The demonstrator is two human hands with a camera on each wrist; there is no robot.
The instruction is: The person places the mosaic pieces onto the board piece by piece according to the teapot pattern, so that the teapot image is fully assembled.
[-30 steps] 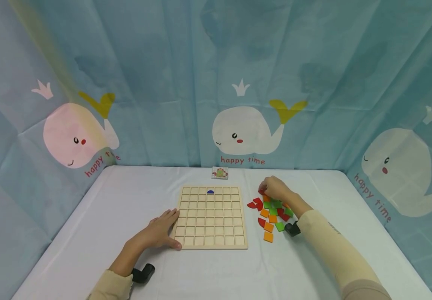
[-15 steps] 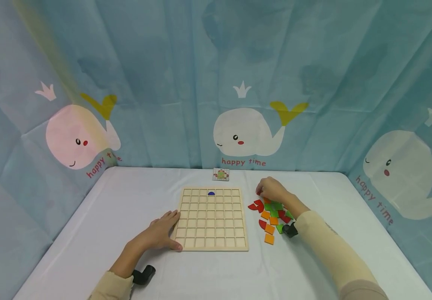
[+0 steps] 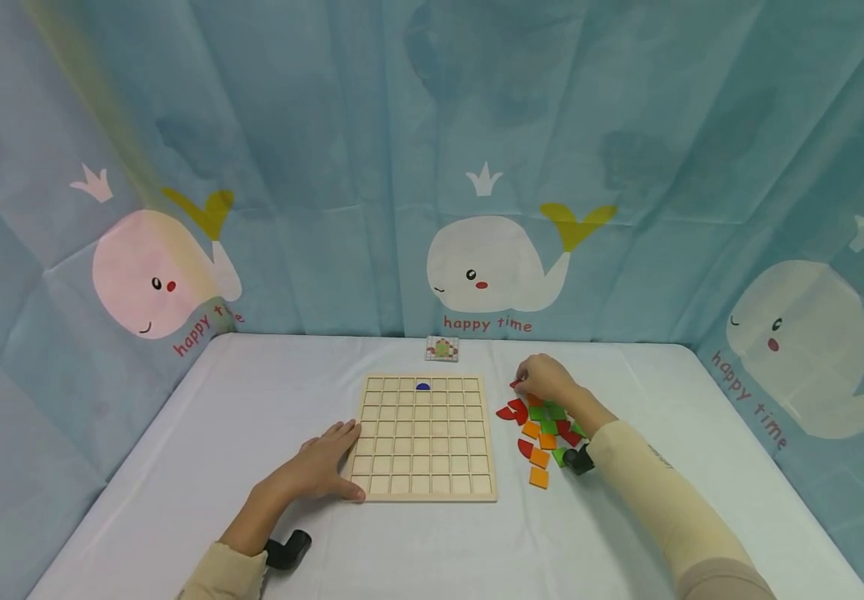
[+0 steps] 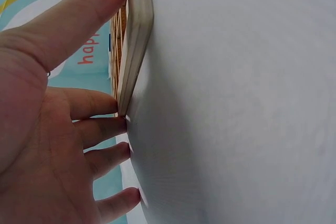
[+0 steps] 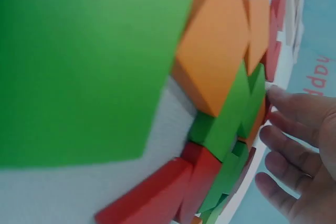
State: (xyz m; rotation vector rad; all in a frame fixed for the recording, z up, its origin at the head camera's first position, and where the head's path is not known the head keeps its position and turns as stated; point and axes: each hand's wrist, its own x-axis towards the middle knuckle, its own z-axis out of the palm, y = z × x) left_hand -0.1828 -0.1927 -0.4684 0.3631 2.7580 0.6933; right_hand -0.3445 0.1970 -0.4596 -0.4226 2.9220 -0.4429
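Note:
In the head view my left hand (image 3: 319, 464) rests along the left edge of a pale wooden grid board (image 3: 432, 499), fingers extended, thumb at its near corner. The left wrist view shows the thumb and fingertips right at the board's side (image 4: 137, 40). A blue half-round piece (image 3: 422, 387) sits in the top row. Right of the board, my right hand (image 3: 546, 379) pinches a small red piece (image 3: 516, 384) at the far end of a loose pile. From the right wrist, the fingers (image 5: 286, 142) partly hide that piece behind the pile.
Loose flat pieces lie in the pile: green squares (image 3: 548, 427), orange squares (image 3: 539, 477) and red rounded pieces (image 3: 525, 447). A small picture card (image 3: 442, 348) lies behind the board on the white tablecloth (image 3: 417, 550). A blue whale-print curtain (image 3: 357, 267) stands behind.
My right hand has shifted slightly left at the pile's far end, and the red piece now shows beyond its fingertips. The left hand stays at the board; the head view has tilted slightly.

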